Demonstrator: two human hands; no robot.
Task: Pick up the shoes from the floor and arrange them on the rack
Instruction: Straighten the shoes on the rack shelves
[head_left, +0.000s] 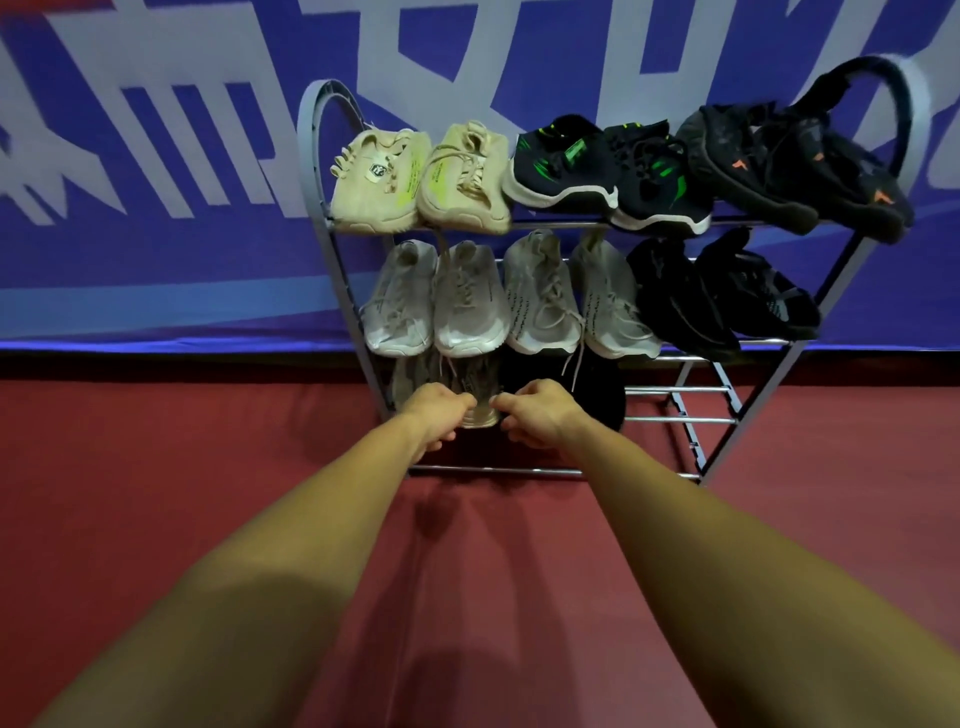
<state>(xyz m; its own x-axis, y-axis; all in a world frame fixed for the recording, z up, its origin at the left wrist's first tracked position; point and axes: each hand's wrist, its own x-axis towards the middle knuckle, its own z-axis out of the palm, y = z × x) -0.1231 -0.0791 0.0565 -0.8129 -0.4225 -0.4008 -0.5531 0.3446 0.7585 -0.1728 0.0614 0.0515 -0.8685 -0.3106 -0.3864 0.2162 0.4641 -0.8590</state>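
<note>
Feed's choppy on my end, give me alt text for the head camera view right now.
The left hand and right hand hold a beige shoe by its sides on the third shelf down of a grey shoe rack. Black shoes sit beside it; the two shelves above are full, and the red floor shows no shoes.

**A:** Back wall first: a big blue fabric banner (156, 270) covered in blocky pale grey lettering (171, 156), which is cut off by the top edge.

**B:** There's a lighter blue band (130, 306) running along its lower part.

**A:** Under it, a dark red matte floor (156, 467) fills the whole foreground.

**B:** And soft shadows (467, 525) lie across that red, centre frame.
</note>
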